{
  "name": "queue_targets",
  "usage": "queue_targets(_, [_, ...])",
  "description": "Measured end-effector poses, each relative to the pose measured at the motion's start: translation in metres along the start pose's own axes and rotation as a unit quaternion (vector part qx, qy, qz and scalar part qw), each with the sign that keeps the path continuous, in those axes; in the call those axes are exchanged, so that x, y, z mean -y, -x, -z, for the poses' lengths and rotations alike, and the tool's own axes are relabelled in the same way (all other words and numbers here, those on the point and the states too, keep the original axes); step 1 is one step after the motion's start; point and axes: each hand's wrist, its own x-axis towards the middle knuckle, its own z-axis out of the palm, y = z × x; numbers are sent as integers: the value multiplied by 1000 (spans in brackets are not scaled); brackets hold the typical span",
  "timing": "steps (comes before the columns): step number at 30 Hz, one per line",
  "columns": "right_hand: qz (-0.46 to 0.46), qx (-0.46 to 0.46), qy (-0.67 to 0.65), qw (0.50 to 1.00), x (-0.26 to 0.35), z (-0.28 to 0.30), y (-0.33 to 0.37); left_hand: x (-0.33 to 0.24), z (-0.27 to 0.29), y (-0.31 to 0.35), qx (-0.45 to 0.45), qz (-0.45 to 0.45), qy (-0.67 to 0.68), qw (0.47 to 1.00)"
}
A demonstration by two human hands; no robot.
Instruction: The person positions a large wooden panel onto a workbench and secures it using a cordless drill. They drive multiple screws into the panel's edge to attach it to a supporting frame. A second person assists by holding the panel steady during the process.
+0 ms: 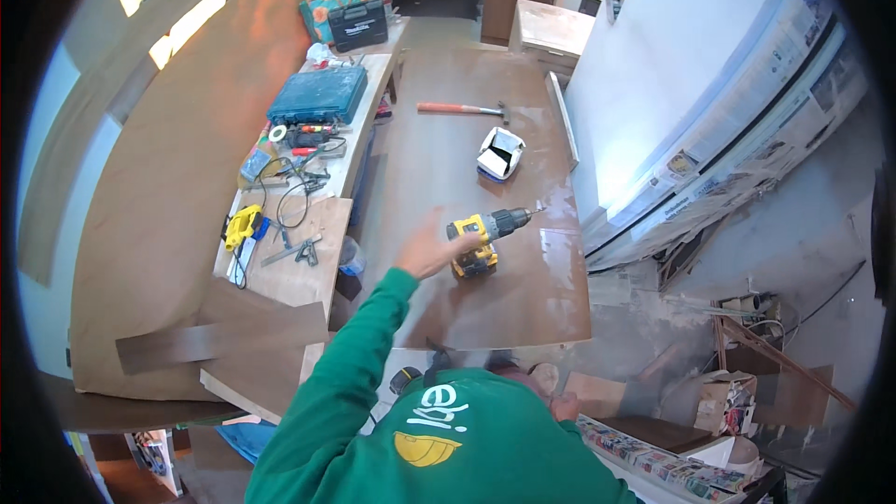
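A yellow and black cordless drill [479,227] rests on the brown board [420,308], its bit pointing right. My left hand [431,247] reaches in from the left, thumb and fingers spread, with the fingertips at the drill's handle. Whether they touch it is hard to tell. My right hand [565,407] is low beside my body, only partly visible, and its fingers cannot be made out. Beyond the drill stands an opened white box [500,153]. Farther off lies a hammer [464,108] with a red handle.
Along the left, a bench carries a teal tool case [319,95], a black case [358,26], corded tools and a yellow power tool [244,227]. A white panel [677,75] stands at the right. Scrap wood and a cardboard box [726,401] lie at lower right.
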Motion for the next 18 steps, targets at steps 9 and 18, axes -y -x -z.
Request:
queue_targets(9, [234,45,300,924,-105,-36,-116,323,-37,155,-229,411,-72,880])
queue_targets(18, [-6,176,-224,959,14,38,-207,291,-112,164,-241,493,251,797])
